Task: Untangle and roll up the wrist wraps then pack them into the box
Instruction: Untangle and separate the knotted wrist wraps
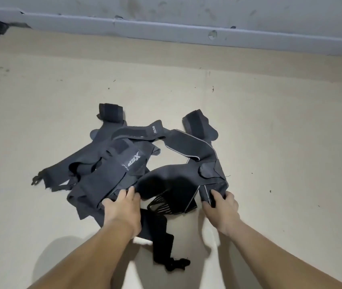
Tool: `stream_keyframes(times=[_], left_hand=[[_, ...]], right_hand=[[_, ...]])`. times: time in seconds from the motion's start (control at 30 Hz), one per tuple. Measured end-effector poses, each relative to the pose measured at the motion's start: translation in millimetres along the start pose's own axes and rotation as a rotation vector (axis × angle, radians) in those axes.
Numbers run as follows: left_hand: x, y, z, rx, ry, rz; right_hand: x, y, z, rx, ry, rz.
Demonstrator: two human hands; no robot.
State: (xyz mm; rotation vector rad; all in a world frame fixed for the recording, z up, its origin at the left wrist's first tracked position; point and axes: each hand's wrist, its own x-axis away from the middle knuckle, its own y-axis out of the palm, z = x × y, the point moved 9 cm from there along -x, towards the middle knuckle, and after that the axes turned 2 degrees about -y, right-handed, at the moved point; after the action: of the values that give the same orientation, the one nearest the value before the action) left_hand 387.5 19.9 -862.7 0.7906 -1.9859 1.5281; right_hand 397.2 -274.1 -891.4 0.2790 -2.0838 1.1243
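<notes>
Nearest: left hand laid on the tangled heap of black and grey fabric wrist wraps mid-floor, fingers' hold unclear. Right hand pinching a grey-piped strap end. Pulled hard, likely to drag the whole knot, hook-and-loop snagging. Wide bare beige floor around; grey wall well beyond.

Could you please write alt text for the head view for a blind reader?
A person's hands work at a tangled pile of dark wrist wraps on a beige floor. The left hand touches the pile's near edge; the right hand grips one grey-edged strap.
</notes>
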Motion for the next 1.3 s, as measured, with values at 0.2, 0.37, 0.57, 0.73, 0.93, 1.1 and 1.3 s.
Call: stream_keyframes(times=[0.2,0.37,0.57,0.73,0.93,1.1,1.3], left_hand=[[-12,-2,-60,0.226,-0.257,-0.141],[-7,-85,-10,0.226,0.031,0.493],[-17,-64,84,0.478,0.384,0.170],[-28,-26,78,0.902,0.186,0.023],[1,-109,61,1.029,0.315,0.199],[60,-188,19,1.230,0.391,0.107],[157,-276,-34,1.485,0.437,0.152]], right_hand=[[13,45,-63,-0.197,-0.183,-0.146],[4,24,-49,-0.448,0.006,-0.034],[6,52,-49,-0.935,0.246,-0.312],[15,71,-63,-1.155,0.365,-0.471],[42,20,-121,-1.137,0.111,-0.559],[100,-49,-181,-1.186,-0.094,-0.658],[198,-136,-236,-1.087,-0.420,-0.724]])
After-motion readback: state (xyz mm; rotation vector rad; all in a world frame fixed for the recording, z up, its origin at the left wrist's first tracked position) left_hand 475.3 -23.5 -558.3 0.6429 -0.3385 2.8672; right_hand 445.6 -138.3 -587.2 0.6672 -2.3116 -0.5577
